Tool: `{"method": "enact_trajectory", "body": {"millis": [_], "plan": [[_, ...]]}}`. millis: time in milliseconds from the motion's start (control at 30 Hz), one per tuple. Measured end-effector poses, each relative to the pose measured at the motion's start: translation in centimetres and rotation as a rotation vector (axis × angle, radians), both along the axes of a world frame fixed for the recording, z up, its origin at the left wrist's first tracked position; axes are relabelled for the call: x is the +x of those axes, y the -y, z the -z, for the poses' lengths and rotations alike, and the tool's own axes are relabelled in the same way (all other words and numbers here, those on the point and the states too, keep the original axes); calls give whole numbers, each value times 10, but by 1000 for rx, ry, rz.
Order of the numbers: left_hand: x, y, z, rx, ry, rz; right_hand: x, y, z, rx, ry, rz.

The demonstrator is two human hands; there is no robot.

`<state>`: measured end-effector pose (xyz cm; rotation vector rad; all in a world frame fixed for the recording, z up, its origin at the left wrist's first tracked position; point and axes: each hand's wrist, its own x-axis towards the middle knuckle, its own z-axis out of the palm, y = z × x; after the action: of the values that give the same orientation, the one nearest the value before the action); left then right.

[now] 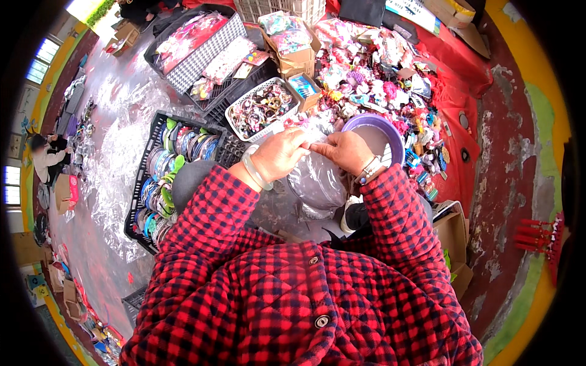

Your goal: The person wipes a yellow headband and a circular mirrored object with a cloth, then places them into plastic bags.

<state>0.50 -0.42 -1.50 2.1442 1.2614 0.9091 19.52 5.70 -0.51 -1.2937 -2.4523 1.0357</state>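
Note:
Both hands meet in front of my chest, fingertips pinched together at the top of a clear plastic bag. My left hand, with a pale bangle at the wrist, is closed on the bag's edge. My right hand, wearing a beaded bracelet, is closed on it too, thumb toward the left fingers. Below the fingers the bag hangs down; what it holds, if anything, I cannot make out. A purple-rimmed basin stands just beyond my right hand. Past my left hand is a white basket of small colourful hair ties.
On the left stands a black crate of stacked round bands. Behind lie a patterned bin of packaged goods, a cardboard box and a large heap of hair accessories on red cloth. Another person sits far left.

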Motion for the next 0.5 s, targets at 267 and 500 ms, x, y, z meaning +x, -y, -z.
{"method": "enact_trajectory", "body": {"millis": [267,500], "plan": [[4,2,-13,-83,-189,44,0,2,13,-12,-30,-6],[-3,11,-17,-16,-166,196,3,0,10,-445,-86,-60]]}}
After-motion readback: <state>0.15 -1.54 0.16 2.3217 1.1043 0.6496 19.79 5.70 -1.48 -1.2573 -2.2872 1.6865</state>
